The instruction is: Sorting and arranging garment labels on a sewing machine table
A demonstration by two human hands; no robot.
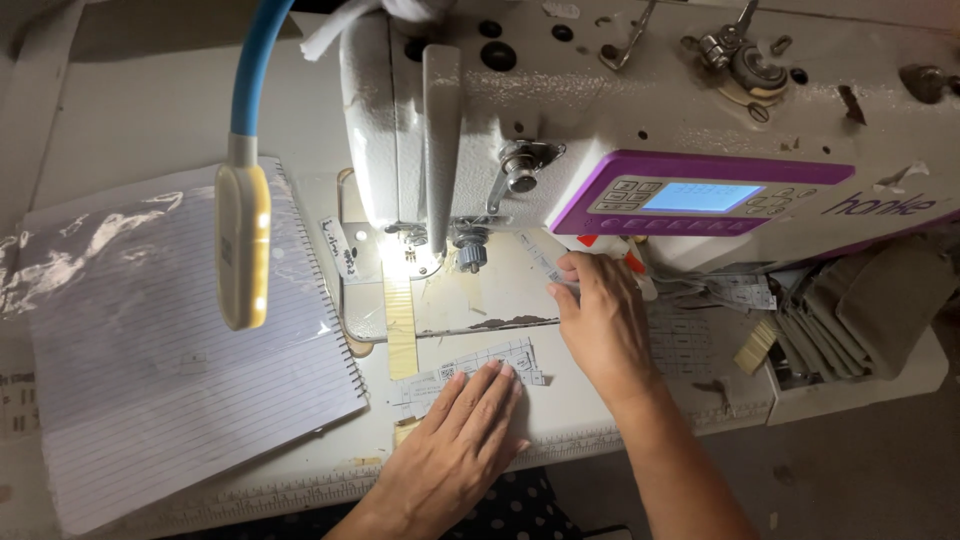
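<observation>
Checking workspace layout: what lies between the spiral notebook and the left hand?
In the head view, a yellow measuring strip runs between the notebook and left hand.

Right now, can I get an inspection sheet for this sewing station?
Surface: pale worn table, chipped near the needle.
Job's things: small printed label strips under the left hand; right hand pinches another strip by the sewing machine.
Clutter: lined notebook, folded olive fabric, label pile.
Grips: left flat and open; right closed on strip.
Cables: blue lamp neck.
Surroundings: nothing seen.
</observation>
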